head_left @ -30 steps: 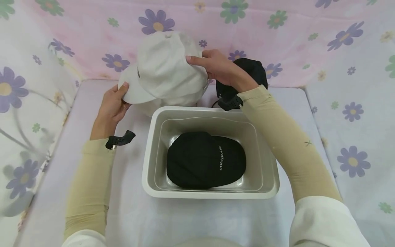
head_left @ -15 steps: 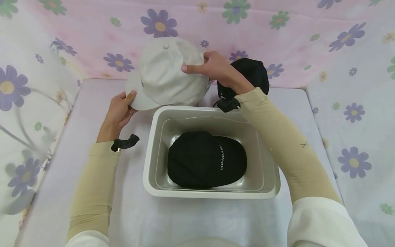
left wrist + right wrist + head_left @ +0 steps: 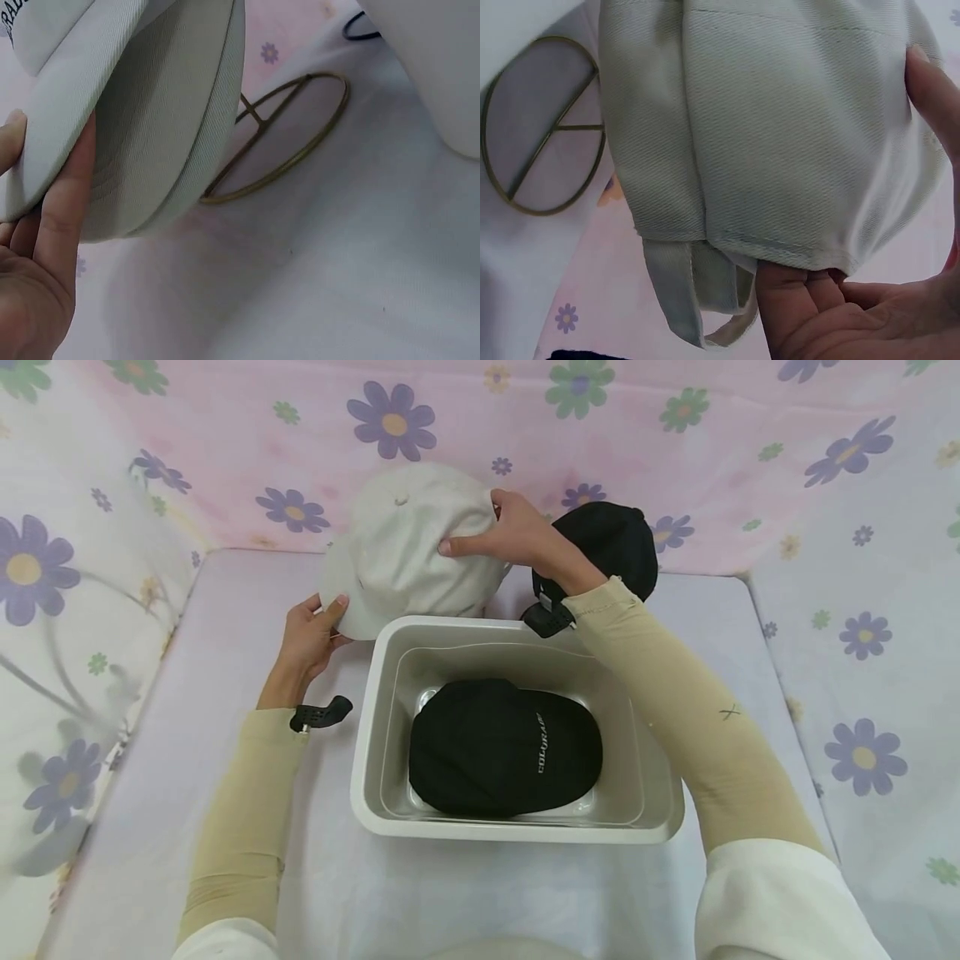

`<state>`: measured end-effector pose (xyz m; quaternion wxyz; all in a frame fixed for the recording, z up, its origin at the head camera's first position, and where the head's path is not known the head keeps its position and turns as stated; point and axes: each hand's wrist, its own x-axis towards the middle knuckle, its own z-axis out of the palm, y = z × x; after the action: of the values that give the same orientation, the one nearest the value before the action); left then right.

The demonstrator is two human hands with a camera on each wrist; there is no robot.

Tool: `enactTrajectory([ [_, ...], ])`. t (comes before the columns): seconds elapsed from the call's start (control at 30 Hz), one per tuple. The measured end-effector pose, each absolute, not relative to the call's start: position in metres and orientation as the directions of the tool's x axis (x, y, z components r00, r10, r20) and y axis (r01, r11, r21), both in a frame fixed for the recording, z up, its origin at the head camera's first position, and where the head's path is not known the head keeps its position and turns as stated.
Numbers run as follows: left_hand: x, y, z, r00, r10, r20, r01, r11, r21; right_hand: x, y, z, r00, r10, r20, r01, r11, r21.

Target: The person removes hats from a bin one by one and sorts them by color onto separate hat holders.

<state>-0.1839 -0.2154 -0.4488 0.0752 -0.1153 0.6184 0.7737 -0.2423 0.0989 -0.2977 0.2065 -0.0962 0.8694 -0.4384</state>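
Observation:
A white baseball cap (image 3: pixel 408 543) is held between both hands behind the bin. My left hand (image 3: pixel 309 635) pinches its brim (image 3: pixel 75 112), thumb on top and fingers beneath. At the back of the crown, my right hand (image 3: pixel 521 535) grips the edge, with the thumb outside and the fingers tucked under the hem. Just under the held brim, a second pale brim (image 3: pixel 169 112) shows in the left wrist view. A brass ring base (image 3: pixel 281 169) stands below the caps. In the right wrist view a strap loop (image 3: pixel 679 292) hangs at the cap's back.
In front sits a light grey plastic bin (image 3: pixel 517 833) holding a black cap (image 3: pixel 480 747) with white lettering. Another black cap (image 3: pixel 611 543) stands at the back right, beside my right forearm. Flowered cloth (image 3: pixel 465 410) hangs behind the white-covered table (image 3: pixel 247 577).
Both hands have lowered the white cap toward the table and slightly right, over the pale cap below. The left hand has come nearer the bin. The bin and black caps stay put.

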Motion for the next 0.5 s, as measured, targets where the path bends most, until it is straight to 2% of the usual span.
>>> enactTrajectory([
  [0.3,-0.193,-0.221,-0.442,-0.962,-0.027,-0.270,-0.263,-0.154,0.952,-0.241,0.102,-0.301,-0.876,-0.375,-0.303,0.075,0.515,-0.854],
  [0.5,-0.198,-0.224,-0.435,-0.961,-0.021,-0.275,-0.261,-0.256,0.931,-0.237,0.105,-0.305,-0.855,-0.386,-0.346,0.119,0.503,-0.856],
])
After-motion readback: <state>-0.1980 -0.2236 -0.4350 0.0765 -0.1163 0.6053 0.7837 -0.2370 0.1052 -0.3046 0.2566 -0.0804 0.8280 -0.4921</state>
